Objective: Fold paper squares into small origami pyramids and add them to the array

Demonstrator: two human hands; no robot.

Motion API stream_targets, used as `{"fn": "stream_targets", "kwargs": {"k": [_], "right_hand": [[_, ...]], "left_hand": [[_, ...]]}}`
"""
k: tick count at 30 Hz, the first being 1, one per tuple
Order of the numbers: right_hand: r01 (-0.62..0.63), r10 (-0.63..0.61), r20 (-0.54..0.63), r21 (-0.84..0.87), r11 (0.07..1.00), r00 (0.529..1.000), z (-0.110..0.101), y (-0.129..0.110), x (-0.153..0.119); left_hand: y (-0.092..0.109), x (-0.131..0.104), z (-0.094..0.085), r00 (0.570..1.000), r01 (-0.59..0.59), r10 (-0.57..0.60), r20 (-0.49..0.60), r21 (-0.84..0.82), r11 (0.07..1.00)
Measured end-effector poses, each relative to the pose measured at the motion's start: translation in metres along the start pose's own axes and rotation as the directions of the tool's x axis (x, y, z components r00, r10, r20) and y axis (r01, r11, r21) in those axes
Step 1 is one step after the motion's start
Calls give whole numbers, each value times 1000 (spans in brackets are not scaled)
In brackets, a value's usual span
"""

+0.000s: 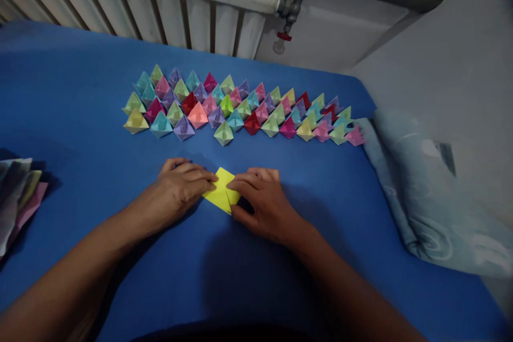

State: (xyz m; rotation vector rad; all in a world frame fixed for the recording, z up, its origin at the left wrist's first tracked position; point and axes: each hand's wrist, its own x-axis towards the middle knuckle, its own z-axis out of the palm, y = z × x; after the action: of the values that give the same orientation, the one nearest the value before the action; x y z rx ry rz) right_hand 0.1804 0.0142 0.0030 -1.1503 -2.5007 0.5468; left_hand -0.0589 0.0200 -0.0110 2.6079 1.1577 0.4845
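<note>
A bright yellow folded paper [222,194] lies on the blue surface in the middle of the view, between both hands. Pressed on its left corner are the fingertips of my left hand [182,184], with the other fingers bent close together. My right hand [262,200] grips the paper's right side, index finger on top and thumb at the lower edge. A small triangular flap shows near the right thumb. The corners under my fingers are hidden. Beyond the paper stand rows of folded paper boats [197,116] in several colours, one pale green boat [223,133] nearest to my hands.
A stack of coloured paper sheets [24,197] sits at the left edge. On the right lies a folded grey-green cloth [425,197] with pale patterns. Behind the blue surface [80,101] are a white radiator [160,10] and a pipe with a red valve handle [284,36].
</note>
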Motion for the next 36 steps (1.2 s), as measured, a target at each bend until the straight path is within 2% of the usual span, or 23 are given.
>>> {"fn": "stream_targets", "kwargs": {"k": [9, 17, 27, 36], "right_hand": [[-26, 26, -13, 8, 1000, 1000, 11, -2, 8], [-75, 74, -59, -11, 997, 995, 19, 0, 11], [-158, 161, -71, 40, 987, 984, 21, -4, 14], [-250, 257, -81, 89, 964, 963, 20, -8, 20]], "left_hand": [[2, 1, 0, 1000, 0, 0, -26, -4, 1000], [11, 3, -10, 997, 36, -33, 68, -45, 998], [10, 4, -3, 998, -12, 14, -54, 29, 1000], [16, 6, 2, 988, 138, -137, -69, 9, 990]]}}
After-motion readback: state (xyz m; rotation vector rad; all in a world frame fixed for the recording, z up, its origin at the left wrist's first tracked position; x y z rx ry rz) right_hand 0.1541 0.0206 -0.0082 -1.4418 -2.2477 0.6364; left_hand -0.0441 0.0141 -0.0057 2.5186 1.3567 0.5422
